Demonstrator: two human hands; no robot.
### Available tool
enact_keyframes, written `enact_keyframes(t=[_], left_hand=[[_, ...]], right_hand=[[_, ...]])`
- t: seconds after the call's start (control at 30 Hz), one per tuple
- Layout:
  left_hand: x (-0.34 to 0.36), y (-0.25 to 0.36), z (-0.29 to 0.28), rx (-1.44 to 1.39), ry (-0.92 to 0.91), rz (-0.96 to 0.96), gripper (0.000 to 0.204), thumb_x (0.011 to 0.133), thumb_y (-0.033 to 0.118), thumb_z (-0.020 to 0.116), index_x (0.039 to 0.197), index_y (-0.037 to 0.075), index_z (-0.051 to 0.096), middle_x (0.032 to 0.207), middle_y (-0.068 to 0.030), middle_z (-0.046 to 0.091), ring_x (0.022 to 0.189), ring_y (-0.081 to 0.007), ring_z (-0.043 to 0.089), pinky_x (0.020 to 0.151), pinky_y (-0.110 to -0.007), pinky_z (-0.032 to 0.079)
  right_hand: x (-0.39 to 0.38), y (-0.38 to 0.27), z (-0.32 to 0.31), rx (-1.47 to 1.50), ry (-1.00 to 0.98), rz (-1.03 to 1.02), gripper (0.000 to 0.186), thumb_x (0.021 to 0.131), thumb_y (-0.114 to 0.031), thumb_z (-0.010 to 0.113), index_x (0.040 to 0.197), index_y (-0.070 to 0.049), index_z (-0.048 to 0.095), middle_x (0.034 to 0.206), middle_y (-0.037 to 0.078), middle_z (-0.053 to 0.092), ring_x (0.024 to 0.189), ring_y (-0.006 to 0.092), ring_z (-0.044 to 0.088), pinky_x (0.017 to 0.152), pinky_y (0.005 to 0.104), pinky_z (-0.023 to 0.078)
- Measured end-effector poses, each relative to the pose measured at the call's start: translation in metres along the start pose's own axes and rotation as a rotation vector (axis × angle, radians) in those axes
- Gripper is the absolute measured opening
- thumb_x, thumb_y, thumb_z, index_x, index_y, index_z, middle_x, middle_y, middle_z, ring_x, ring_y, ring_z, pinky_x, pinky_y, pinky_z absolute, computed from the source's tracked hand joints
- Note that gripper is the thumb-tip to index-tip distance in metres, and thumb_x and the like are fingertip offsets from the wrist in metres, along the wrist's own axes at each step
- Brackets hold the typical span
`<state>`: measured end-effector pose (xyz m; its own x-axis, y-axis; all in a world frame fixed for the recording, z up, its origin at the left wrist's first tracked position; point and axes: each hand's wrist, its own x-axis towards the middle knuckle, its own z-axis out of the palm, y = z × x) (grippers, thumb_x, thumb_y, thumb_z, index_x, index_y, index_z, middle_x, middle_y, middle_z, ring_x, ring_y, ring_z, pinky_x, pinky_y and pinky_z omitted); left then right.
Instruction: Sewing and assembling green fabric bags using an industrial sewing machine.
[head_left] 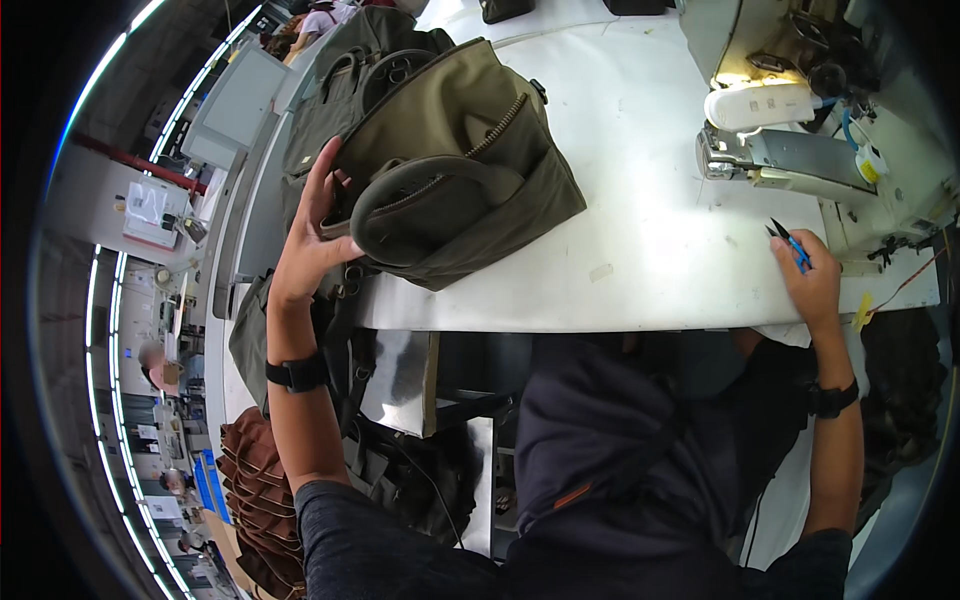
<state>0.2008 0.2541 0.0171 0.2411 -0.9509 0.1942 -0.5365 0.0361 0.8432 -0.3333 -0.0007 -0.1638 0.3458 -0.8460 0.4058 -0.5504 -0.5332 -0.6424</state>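
Observation:
An olive-green bag (pixel 540 190) with a zip and a rounded handle (pixel 400 190) sits on the white table, its top gaping and its lining showing. My left hand (pixel 315 230) grips the bag's left end, with the thumb near the handle and the fingers spread along the edge. At the table's right side, my right hand (pixel 815 275) is closed around small thread snips (pixel 797 250) with blue handles and dark blades. The snips point up and left, apart from the bag.
A sewing machine (pixel 790 165) stands on the right of the white table (pixel 640 260). More dark green bags (pixel 320 110) are piled behind and left of the bag. Reddish-brown pieces (pixel 260 490) hang at lower left. Other people work at far left.

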Motion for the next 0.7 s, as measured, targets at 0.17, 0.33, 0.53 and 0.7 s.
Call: enact_keyframes(t=[0.17, 0.33, 0.53, 0.7], left_hand=[[0.012, 0.000, 0.005, 0.083, 0.175, -0.240, 0.099, 0.079, 0.027, 0.094, 0.160, 0.003, 0.042, 0.139, -0.0103, 0.060, 0.127, -0.0200, 0.056, 0.111, -0.033, 0.043], [-0.004, 0.007, -0.001, 0.014, -0.104, -0.086, 0.083, 0.084, 0.020, 0.090, 0.154, 0.000, 0.049, 0.139, -0.0075, 0.064, 0.128, -0.0164, 0.059, 0.113, -0.033, 0.043], [-0.015, 0.011, 0.009, 0.118, -0.100, -0.148, 0.052, 0.090, 0.017, 0.085, 0.133, -0.002, 0.065, 0.113, -0.0024, 0.073, 0.104, -0.0112, 0.066, 0.096, -0.027, 0.051], [-0.018, 0.016, 0.039, 0.613, 0.319, 0.015, 0.019, 0.094, 0.016, 0.078, 0.097, -0.003, 0.074, 0.085, -0.0224, 0.071, 0.070, -0.0405, 0.063, 0.067, -0.040, 0.053]], right_hand=[[0.001, 0.000, 0.001, -0.023, -0.007, -0.050, 0.024, 0.095, -0.021, 0.077, 0.098, 0.001, 0.068, 0.081, 0.013, 0.065, 0.068, 0.0208, 0.058, 0.067, 0.0329, 0.050], [0.001, 0.000, 0.001, 0.020, -0.029, 0.034, 0.024, 0.095, -0.022, 0.077, 0.099, 0.001, 0.068, 0.080, 0.013, 0.065, 0.068, 0.0201, 0.058, 0.067, 0.0329, 0.050], [0.001, -0.001, 0.000, -0.029, -0.024, 0.021, 0.026, 0.095, -0.024, 0.078, 0.099, 0.000, 0.068, 0.079, 0.013, 0.066, 0.067, 0.0210, 0.058, 0.068, 0.0329, 0.051], [0.001, -0.002, 0.000, -0.049, -0.019, 0.000, 0.027, 0.096, -0.025, 0.077, 0.098, 0.000, 0.068, 0.079, 0.014, 0.065, 0.067, 0.0232, 0.059, 0.067, 0.0341, 0.051]])
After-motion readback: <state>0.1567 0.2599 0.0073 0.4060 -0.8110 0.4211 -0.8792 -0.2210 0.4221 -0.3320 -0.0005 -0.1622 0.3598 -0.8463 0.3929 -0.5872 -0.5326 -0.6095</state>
